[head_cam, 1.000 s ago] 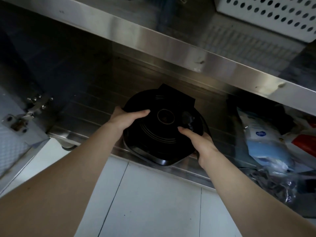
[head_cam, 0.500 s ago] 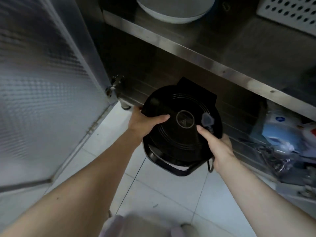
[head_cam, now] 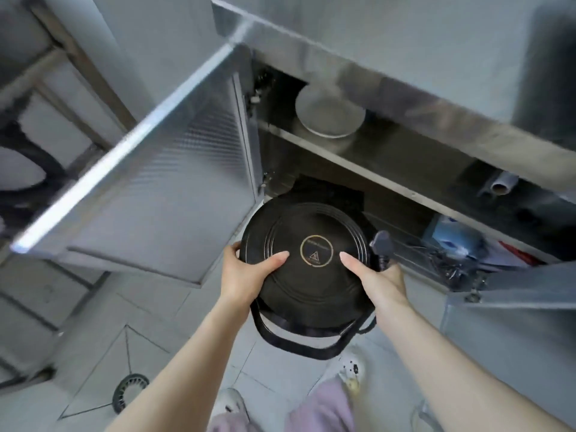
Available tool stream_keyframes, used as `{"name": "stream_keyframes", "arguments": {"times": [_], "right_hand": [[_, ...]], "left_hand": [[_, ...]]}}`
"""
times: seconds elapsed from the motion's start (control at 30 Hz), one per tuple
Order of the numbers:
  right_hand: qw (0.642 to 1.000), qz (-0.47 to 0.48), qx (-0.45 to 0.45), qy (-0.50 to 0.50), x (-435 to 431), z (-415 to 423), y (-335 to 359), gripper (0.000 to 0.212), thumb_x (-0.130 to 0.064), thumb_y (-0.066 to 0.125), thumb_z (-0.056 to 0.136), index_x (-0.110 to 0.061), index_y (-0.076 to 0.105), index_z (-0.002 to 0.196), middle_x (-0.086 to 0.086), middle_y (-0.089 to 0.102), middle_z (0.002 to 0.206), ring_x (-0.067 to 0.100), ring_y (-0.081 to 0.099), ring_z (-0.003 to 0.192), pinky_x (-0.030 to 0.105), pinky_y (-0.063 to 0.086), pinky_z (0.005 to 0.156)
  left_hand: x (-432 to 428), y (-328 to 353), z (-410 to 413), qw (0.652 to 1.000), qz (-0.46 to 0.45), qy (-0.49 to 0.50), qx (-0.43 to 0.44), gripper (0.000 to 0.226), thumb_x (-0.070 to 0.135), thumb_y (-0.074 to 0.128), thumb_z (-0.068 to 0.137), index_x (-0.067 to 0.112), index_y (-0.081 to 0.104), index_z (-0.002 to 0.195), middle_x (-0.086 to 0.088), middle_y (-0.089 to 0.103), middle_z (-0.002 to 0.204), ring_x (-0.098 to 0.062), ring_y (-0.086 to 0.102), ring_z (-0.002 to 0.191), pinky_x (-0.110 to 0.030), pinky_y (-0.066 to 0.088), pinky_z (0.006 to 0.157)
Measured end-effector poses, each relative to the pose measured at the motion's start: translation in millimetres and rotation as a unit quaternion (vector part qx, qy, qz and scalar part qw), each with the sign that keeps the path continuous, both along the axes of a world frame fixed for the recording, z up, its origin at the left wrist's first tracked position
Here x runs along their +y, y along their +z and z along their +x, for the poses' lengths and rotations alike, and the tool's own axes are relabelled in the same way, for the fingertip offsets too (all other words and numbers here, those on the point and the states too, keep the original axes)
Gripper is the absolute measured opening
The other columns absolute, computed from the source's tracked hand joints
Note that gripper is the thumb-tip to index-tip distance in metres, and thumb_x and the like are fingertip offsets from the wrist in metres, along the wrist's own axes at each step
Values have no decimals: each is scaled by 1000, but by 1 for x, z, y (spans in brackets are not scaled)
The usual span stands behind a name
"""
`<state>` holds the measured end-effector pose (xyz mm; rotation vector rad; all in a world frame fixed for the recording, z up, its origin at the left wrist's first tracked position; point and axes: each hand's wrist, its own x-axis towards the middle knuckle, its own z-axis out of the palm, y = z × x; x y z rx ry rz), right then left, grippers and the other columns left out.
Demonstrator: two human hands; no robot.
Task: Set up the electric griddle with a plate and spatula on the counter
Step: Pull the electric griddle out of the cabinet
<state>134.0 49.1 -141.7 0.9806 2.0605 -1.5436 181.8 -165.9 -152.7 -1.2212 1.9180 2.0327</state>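
The griddle (head_cam: 308, 269) hangs in front of the open cabinet (head_cam: 343, 169), clear of the lower shelf it rested on a second ago. Likely heavy, rigid, smooth-lidded — support opposite rims. Left hand (head_cam: 246, 275) and right hand (head_cam: 378, 280) clamp its sides, thumbs on top. Plug (head_cam: 381, 244) dangles beside the griddle — mind snagging.

Open steel cabinet (head_cam: 358, 169), ribbed door (head_cam: 174, 194) swung left, grey tiled floor (head_cam: 162, 310), round drain (head_cam: 129, 391)
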Motion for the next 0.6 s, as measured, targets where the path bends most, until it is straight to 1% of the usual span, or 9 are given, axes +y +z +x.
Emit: {"name": "stream_keyframes", "arguments": {"times": [0.07,0.13,0.2,0.27,0.33,0.43,0.47,0.53,0.6], "right_hand": [[1000,3,15,10,-11,10,34,80,-51,88,44,-27,55,113,-5,68,106,19,66,94,39,53,89],[1000,9,26,14,-22,17,76,85,-52,88,43,-27,53,116,-4,66,110,23,64,99,43,52,93],[999,15,42,19,-32,21,116,90,-54,87,43,-26,52,121,-3,64,114,24,63,101,42,52,93],[997,18,66,24,-42,20,156,94,-57,86,43,-27,50,125,-4,62,116,23,60,103,39,51,92],[996,21,83,30,-52,17,187,97,-59,85,42,-27,48,126,-4,61,118,24,59,105,39,50,93],[992,9,123,23,-65,13,235,97,-59,84,43,-26,48,126,-3,62,118,24,59,103,39,49,94],[991,7,131,20,-67,10,247,98,-59,84,45,-24,46,128,-2,61,120,25,59,106,41,48,97],[989,0,145,21,-71,2,267,101,-58,84,49,-21,42,133,1,59,125,28,57,113,45,47,100],[987,-4,162,19,-73,-11,292,96,-56,83,57,-19,41,134,3,56,129,29,55,116,42,46,99]], "left_hand": [[-8,31,13,1000,-1,14,-1,96,46,92,40,22,47,121,13,65,102,-3,66,86,-20,52,66],[-18,68,23,1000,6,21,5,100,48,92,38,21,46,123,9,65,107,-9,66,91,-27,55,74],[-26,104,28,999,3,25,21,104,49,92,36,21,45,125,7,65,110,-13,67,95,-35,56,83],[-36,141,29,999,6,26,43,107,51,92,33,21,46,125,6,67,111,-15,68,95,-38,56,86],[-47,171,23,998,-2,23,63,108,54,92,31,22,47,124,6,67,110,-14,68,94,-38,56,83],[-62,223,10,995,-13,16,98,110,57,91,28,25,47,124,10,67,107,-12,67,92,-35,56,81],[-66,236,4,994,-19,14,111,110,56,91,28,24,47,124,11,66,106,-11,67,92,-34,56,80],[-70,260,-8,991,-25,6,131,105,52,91,33,23,46,123,12,64,103,-9,66,89,-28,54,72],[-73,287,-22,988,-22,3,155,102,48,92,35,21,46,123,12,63,102,-8,65,88,-24,52,67]]}}
